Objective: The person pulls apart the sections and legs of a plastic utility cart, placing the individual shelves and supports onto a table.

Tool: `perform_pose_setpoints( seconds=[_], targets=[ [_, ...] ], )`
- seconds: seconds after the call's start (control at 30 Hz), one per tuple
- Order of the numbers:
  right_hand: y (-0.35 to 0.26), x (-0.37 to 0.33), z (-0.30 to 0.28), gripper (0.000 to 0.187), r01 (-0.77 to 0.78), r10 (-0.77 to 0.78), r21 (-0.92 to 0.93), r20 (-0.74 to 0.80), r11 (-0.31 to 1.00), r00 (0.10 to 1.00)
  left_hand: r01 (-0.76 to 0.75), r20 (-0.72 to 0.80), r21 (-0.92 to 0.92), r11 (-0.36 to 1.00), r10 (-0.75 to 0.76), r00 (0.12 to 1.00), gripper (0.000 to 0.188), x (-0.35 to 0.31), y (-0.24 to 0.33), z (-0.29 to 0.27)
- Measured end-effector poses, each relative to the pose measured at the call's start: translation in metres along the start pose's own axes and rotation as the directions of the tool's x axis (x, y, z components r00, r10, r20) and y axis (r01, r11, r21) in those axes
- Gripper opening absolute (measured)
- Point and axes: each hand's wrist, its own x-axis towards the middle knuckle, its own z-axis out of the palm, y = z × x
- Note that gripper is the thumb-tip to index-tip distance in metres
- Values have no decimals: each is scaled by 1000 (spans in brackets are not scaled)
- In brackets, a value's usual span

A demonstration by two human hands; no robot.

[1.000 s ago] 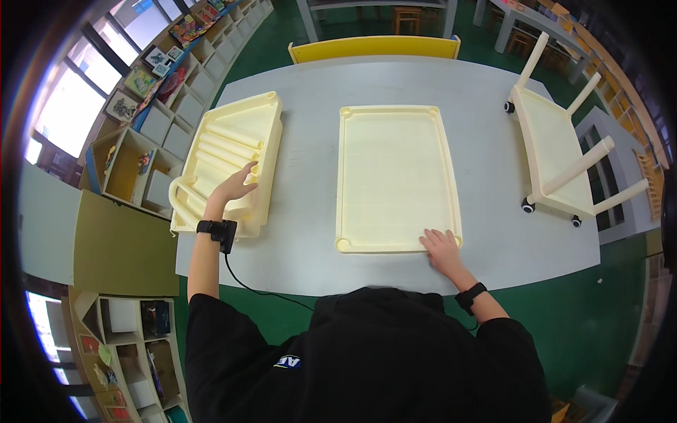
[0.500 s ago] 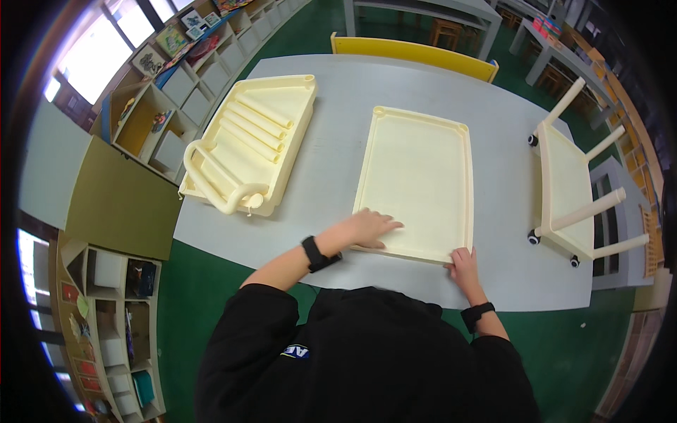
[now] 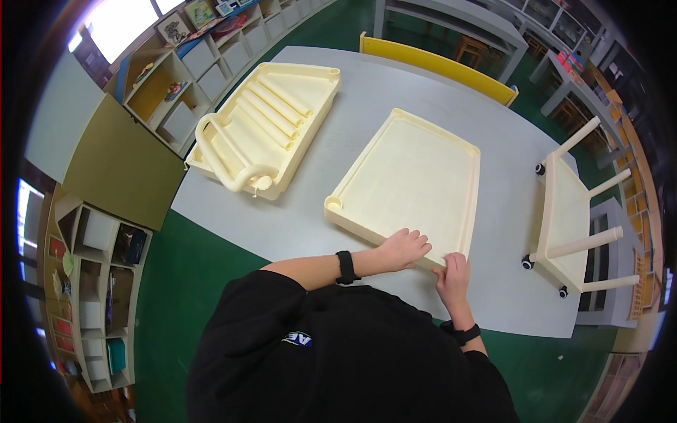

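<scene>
A shallow cream plastic tray (image 3: 409,176) lies in front of me on the grey table, slightly turned, with a raised rim and round corner sockets. My left hand (image 3: 407,249) rests over its near rim, fingers bent around the edge. Close beside it, my right hand (image 3: 453,276) grips the near right corner with thumb and fingers. Parts of the rim and that corner are covered by my hands. To the left sits another cream tray (image 3: 321,106), holding several cream tubes (image 3: 271,116) and a curved handle (image 3: 211,158).
At the table's right stands a cream tray section (image 3: 564,211) on its side, with several legs and black caster wheels (image 3: 527,262). A yellow chair back (image 3: 437,67) borders the far edge. Shelves (image 3: 176,106) line the left, over a green floor (image 3: 183,296).
The middle tray has turned, and its near left corner now shows. My left hand has slid right along the near rim, close to my right hand. The view has shifted a little.
</scene>
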Motion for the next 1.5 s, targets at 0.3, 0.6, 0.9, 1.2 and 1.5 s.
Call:
perform_pose_setpoints(
  seconds=[0.3, 0.6, 0.9, 1.2, 1.5],
  targets=[
    [-11, 4, 12, 31, 25, -21, 44, -81, 999, 996, -160, 80, -169, 973, 175, 981, 34, 4, -20, -27],
    [-48, 49, -1, 30, 8, 4, 56, -216, 998, 976, -85, -192, -81, 993, 68, 979, 26, -5, -38, -82],
    [-132, 127, -3, 31, 203, -182, 54, -259, 978, 949, -13, -316, 3, 1000, 13, 949, 29, -67, -95, -168],
    [-226, 193, 73, 30, 360, -338, 126, -172, 924, 925, 233, -391, 170, 957, -152, 908, 37, -166, -158, -206],
    [-303, 215, 163, 30, 464, -441, 187, -152, 866, 884, 439, -380, 159, 884, -355, 854, 38, -265, -211, -193]
  ],
)
